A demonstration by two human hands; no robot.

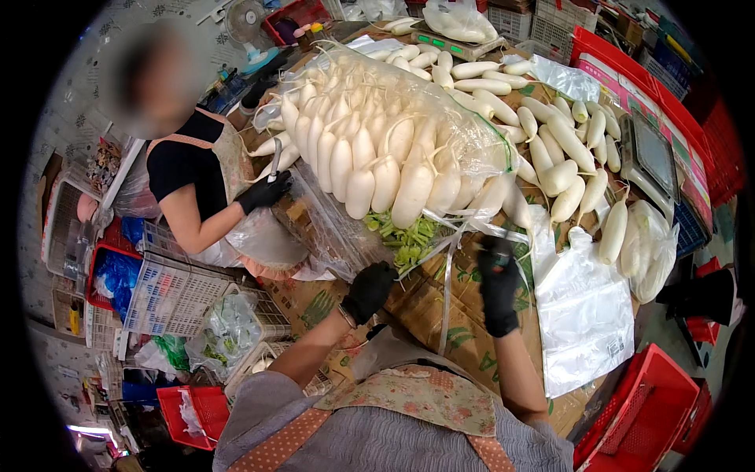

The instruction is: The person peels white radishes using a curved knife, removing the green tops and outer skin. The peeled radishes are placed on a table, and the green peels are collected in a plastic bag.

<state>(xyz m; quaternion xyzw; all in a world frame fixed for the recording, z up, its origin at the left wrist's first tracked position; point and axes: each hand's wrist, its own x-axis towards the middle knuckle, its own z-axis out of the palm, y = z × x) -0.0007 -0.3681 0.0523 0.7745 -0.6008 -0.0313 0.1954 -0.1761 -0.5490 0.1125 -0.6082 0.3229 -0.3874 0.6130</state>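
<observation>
My left hand (370,289), in a black glove, has its fingers curled at the plastic sheeting (330,244) below some green leaf trimmings (401,236); I cannot make out what is in them. My gloved right hand (498,283) is closed around a small dark object with a red spot, too small to name. Between and beyond my hands, a large clear bag (354,149) of white radishes lies with its lower end open and a pale strap (447,291) hanging down. Flat white plastic bags (582,330) lie to the right of my right hand.
A co-worker (197,173) at left holds a knife in a gloved hand (267,191). Loose radishes (566,173), scales (645,161) and a bagged bundle (653,244) cover the cardboard-topped table (417,315). Red crates (645,401) and white crates (169,295) surround it.
</observation>
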